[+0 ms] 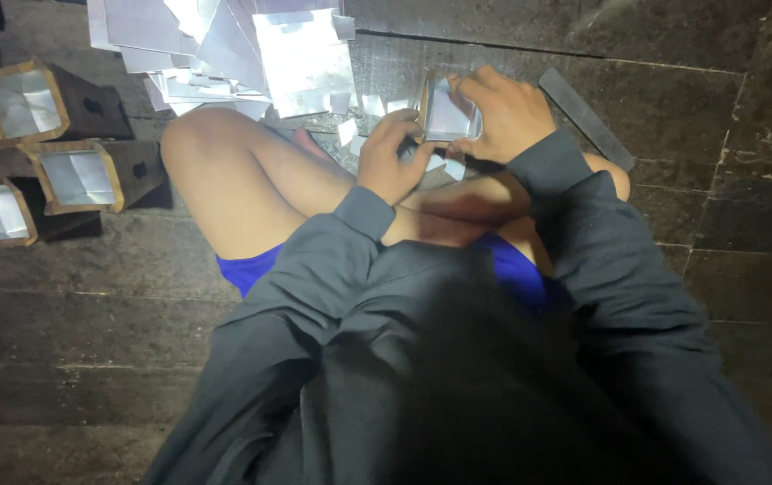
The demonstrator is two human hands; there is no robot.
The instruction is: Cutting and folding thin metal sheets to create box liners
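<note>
A small wooden box with a shiny silver lining rests on the dark floor just past my crossed legs. My right hand wraps over its right side and top, fingers curled on the rim. My left hand pinches at its lower left edge, fingers closed against the lining or a small dark tool; I cannot tell which. Small silver scraps lie around the box.
A heap of silver foil sheets lies at the top centre. Three finished foil-lined wooden boxes lie on their sides at the left. A flat dark metal bar lies right of my hand. Dark stone floor surrounds me.
</note>
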